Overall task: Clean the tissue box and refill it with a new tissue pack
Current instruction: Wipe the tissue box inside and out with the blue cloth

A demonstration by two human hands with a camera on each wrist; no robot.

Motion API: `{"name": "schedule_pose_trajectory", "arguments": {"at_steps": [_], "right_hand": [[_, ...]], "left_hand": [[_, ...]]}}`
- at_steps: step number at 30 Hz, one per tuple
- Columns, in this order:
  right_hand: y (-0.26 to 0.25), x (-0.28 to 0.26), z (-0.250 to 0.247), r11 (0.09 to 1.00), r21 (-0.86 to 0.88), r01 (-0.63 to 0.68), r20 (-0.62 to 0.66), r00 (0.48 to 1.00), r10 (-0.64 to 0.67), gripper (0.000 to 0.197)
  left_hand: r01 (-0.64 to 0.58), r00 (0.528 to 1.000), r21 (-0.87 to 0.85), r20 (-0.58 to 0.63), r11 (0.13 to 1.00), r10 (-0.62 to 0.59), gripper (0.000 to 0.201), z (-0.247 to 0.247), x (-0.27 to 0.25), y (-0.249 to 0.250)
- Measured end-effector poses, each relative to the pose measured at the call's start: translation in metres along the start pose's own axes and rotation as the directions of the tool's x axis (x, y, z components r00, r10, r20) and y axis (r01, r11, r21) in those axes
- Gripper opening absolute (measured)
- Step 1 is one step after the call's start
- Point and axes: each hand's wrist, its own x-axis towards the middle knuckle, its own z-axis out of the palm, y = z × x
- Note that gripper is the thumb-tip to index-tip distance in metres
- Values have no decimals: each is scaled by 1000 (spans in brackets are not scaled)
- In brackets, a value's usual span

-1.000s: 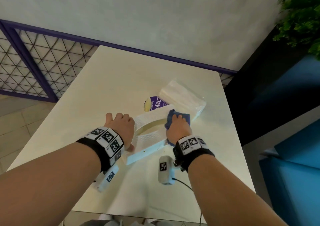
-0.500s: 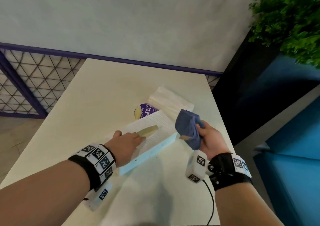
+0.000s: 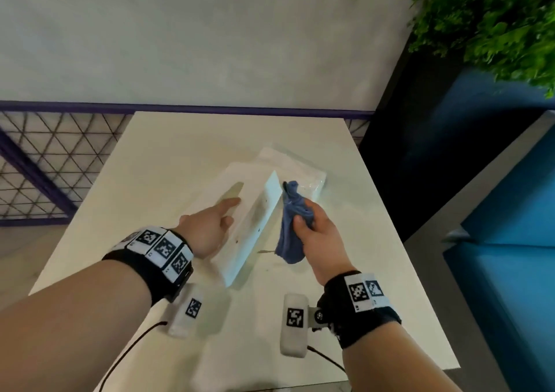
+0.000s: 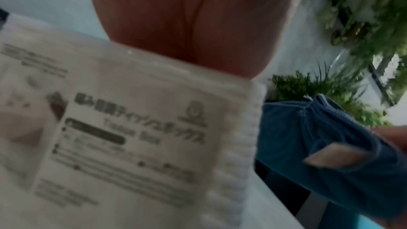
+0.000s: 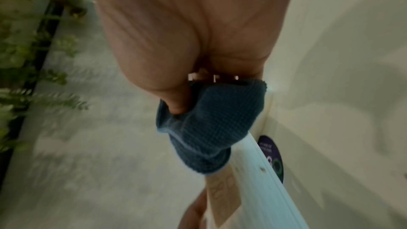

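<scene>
Now our flat left hand (image 3: 210, 229) steadies the tissue box (image 3: 252, 226), its long side facing our right hand (image 3: 318, 235) gripping the cloth (image 3: 289, 229).

left palm (image 4: 193, 23) against the labelled tissue box (image 4: 132, 137); blue cloth (image 4: 319, 145) just beside it.

The printed label on the white rectangular tissue box (image 4: 136, 138) is blurred in the left wrist view; the small text is unreadable. The clear-wrapped white tissue pack (image 3: 303, 171) is partly hidden behind the box and the crumpled blue cloth (image 3: 292, 226).
</scene>
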Motion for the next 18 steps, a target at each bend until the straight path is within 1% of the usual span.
{"name": "schedule_pose_trajectory", "arguments": {"at_steps": [1,3,5,6,7,9,10,14,16,18], "right_hand": [[-5,-2,10,999,-25,22,36,999,-21,39],[-6,-12,36,995,-48,88,188,979,-77,48],[0,-25,65,962,-159,223,362,919,-153,60],[3,-28,74,938,-211,275,408,897,-171,65],[4,-25,78,918,-251,305,430,886,-177,68],[-2,-7,74,901,-303,310,432,887,-160,71],[-7,8,69,893,-334,302,414,898,-149,72],[-41,65,53,836,-496,233,293,952,-91,69],[-52,69,56,827,-513,229,279,956,-92,67],[-56,53,65,823,-495,279,336,935,-115,65]], "left_hand": [[-6,999,-52,-35,999,4,46,-4,2,0],[-45,996,-163,-89,986,31,46,-11,2,4],[-99,992,-234,-105,967,76,43,-16,0,7],[-108,991,-273,-108,956,81,42,-18,-2,6],[-103,991,-324,-112,940,70,41,-20,-5,4],[-97,990,-406,-130,909,47,42,-23,-12,-2],[-99,990,-421,-135,902,46,43,-24,-16,-4],[-124,986,-483,-155,867,54,41,-23,-24,-7],[-125,983,-518,-183,846,33,40,-23,-22,-6],[-128,973,-554,-232,823,-4,41,-26,-17,-6]]}}
